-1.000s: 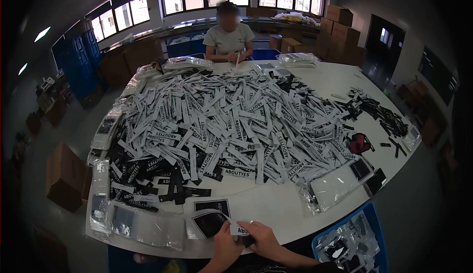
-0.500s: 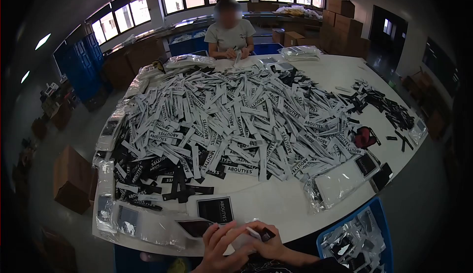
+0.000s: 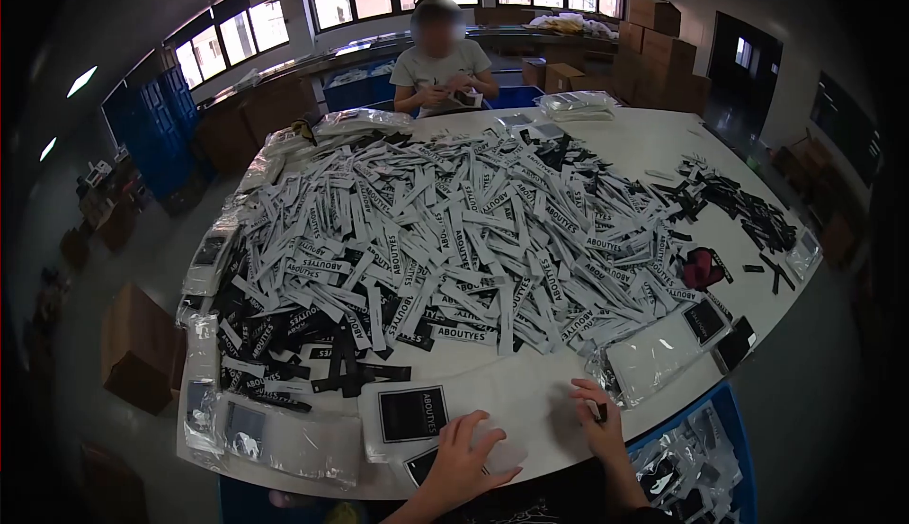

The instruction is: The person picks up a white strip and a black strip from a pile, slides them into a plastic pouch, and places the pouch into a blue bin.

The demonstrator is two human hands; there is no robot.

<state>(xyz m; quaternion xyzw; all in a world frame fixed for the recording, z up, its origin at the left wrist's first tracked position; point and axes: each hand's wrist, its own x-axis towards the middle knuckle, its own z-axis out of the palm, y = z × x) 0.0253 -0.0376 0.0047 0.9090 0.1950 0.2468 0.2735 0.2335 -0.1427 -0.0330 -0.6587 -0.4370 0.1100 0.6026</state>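
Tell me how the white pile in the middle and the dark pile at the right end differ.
The white pile is much larger and mostly pale, while the dark pile is small and mostly black. Bold "ABOUTYES" lettering reads on many pieces in the white pile; none is legible on the dark pile. Both are loose, overlapping narrow pieces on the table.

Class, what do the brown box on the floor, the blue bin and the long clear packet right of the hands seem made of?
Brown square-edged box: probably matt cardboard, from its dull, flat panels.
Blue open-topped bin: likely smooth moulded plastic, given its even colour.
Long clear packet: apparently glossy plastic film, with bright glints and wrinkles.
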